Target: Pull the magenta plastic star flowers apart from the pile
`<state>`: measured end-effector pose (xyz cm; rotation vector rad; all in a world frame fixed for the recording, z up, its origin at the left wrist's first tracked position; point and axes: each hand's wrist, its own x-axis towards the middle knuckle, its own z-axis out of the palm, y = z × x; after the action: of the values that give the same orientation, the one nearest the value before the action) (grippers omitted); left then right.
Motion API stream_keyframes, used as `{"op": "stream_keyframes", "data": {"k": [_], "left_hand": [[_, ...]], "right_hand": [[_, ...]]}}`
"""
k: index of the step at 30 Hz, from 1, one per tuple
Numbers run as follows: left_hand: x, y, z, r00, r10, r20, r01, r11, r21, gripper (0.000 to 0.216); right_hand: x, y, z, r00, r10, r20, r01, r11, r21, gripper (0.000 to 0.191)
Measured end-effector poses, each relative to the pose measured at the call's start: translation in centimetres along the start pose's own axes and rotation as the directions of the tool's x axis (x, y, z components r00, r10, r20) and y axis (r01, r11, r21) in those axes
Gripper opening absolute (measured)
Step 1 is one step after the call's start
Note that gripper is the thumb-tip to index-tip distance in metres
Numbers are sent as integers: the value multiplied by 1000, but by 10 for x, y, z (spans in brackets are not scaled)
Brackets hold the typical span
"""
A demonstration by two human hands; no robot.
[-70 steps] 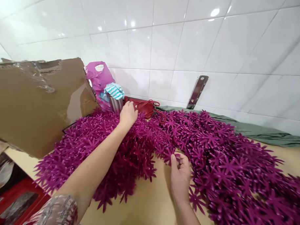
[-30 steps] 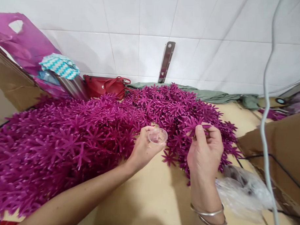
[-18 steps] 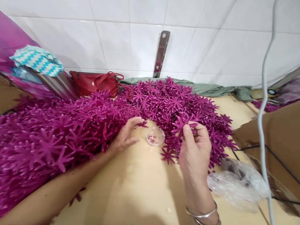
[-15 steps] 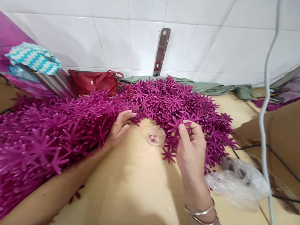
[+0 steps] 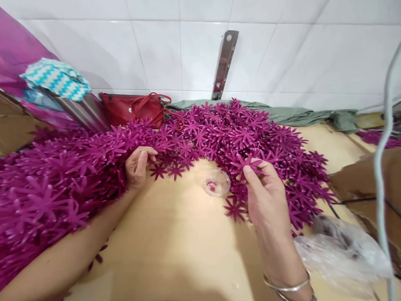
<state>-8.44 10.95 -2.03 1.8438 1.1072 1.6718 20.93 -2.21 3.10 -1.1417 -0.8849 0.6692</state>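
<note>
Purple flower (image 5: 242,162) pinched in the right hand (image 5: 267,185): I'd keep that light. Left hand (image 5: 136,168) half-curled; I can't tell its contents.

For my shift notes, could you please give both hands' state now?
Left hand: curled; whether it holds anything, cannot tell.
Right hand: holding a purple, star-shaped flower piece.

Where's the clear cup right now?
In the head view, the clear cup is on the table, just right of the picture's centre, between the two hands and nearer the right hand.
</note>
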Motion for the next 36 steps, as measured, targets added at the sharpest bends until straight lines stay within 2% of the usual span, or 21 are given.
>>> {"op": "stream_keyframes", "data": {"k": [3,5,8,13,16,19,23,27,29,31,34,36], "left_hand": [[9,-8,-4,991,30,-127,-11,988,155,32],[14,-13,-3,990,43,-133,-8,968,253,26],[14,-20,2,999,30,-36,-15,934,356,29],[0,-33,18,988,-49,146,-22,895,445,50],[-9,-31,33,980,-86,182,-11,879,477,56],[-12,-19,51,982,-83,172,-8,882,471,58],[-11,9,66,995,-55,87,18,925,380,51],[-19,53,69,987,-74,145,30,959,282,52],[-27,77,71,980,-60,190,31,988,152,40],[-36,94,76,965,-66,255,88,993,-76,33],[-48,103,87,926,-142,349,279,881,-382,33],[-51,99,92,905,-238,351,388,801,-456,28]], "right_hand": [[1,1,3,1000,16,8,-16,1000,6,20],[3,-1,6,1000,20,18,-20,1000,-1,20],[5,-4,11,999,10,38,-10,1000,-14,19],[1,-2,20,997,27,74,-27,1000,-5,18],[-3,0,26,992,88,87,-89,996,6,21],[-5,-1,29,990,109,94,-108,994,-20,23],[-2,-6,26,997,30,75,-25,998,-62,19],[4,-13,23,995,6,100,1,998,-63,20],[5,-15,24,987,27,158,-22,999,-33,23],[3,-17,27,972,51,231,-47,999,-24,21],[-2,-17,30,926,103,362,-86,994,-61,17],[-5,-16,30,902,119,414,-87,992,-95,19]]}}
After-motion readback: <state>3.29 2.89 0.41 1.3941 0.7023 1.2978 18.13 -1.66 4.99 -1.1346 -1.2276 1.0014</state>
